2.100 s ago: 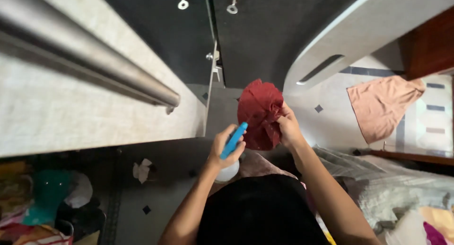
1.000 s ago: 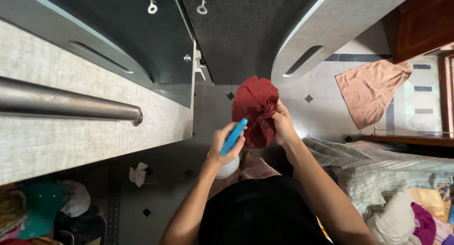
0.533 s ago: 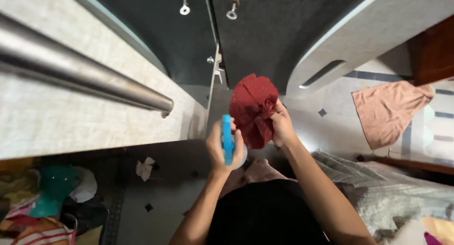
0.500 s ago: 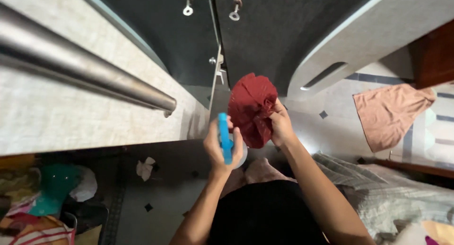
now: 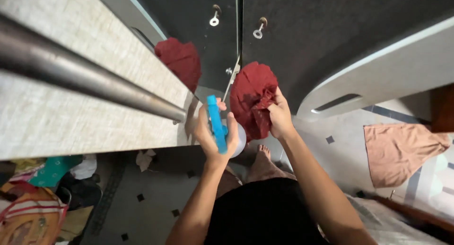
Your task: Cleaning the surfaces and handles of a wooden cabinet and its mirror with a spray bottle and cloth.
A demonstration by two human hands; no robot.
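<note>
My left hand [image 5: 213, 136] grips a spray bottle [image 5: 218, 126] with a blue trigger head and a pale rounded body, its nozzle pointing up toward the dark glossy cupboard doors [image 5: 283, 32]. My right hand [image 5: 280, 116] holds a bunched red cloth [image 5: 253, 93] just right of the bottle, close to the seam between the two doors. A reflection of the red cloth [image 5: 179, 60] shows in the left door. Both forearms reach up from the bottom of the view.
A steel bar handle [image 5: 85, 82] on a pale textured panel [image 5: 71, 126] juts in at the left. Two metal ring pulls [image 5: 236, 27] hang on the doors. A pink cloth [image 5: 402, 148] lies on the tiled floor at right. Piled clothes [image 5: 33, 202] sit lower left.
The view has tilted and shifted left. The spray bottle has turned from slanted to nearly upright, and both hands have risen closer to the door seam. The cloth's reflection now shows.
</note>
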